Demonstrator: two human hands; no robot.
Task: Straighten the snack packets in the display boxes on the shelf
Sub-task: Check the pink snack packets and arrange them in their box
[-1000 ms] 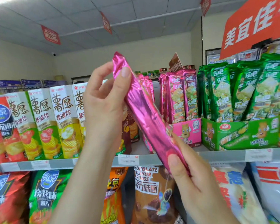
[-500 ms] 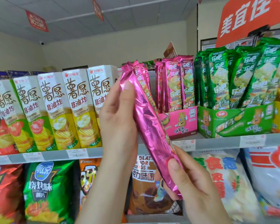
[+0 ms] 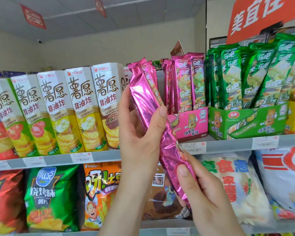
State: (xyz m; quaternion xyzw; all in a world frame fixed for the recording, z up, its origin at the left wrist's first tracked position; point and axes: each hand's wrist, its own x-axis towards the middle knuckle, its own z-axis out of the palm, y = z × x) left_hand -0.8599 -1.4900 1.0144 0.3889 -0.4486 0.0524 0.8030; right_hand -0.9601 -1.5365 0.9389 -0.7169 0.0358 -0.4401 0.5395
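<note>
Nearest the camera, the right hand is gripping the lower end of a bundle of pink snack packets, and the left hand is clasping its middle, thumb across the foil. The bundle is leaning top-left in front of the shelf. Behind it, a gap is showing between the tall cartons and the pink display box.

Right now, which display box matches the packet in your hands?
The pink cardboard display box, left of the green cardboard box: same colour as the held shiny pink foil packet.
</note>
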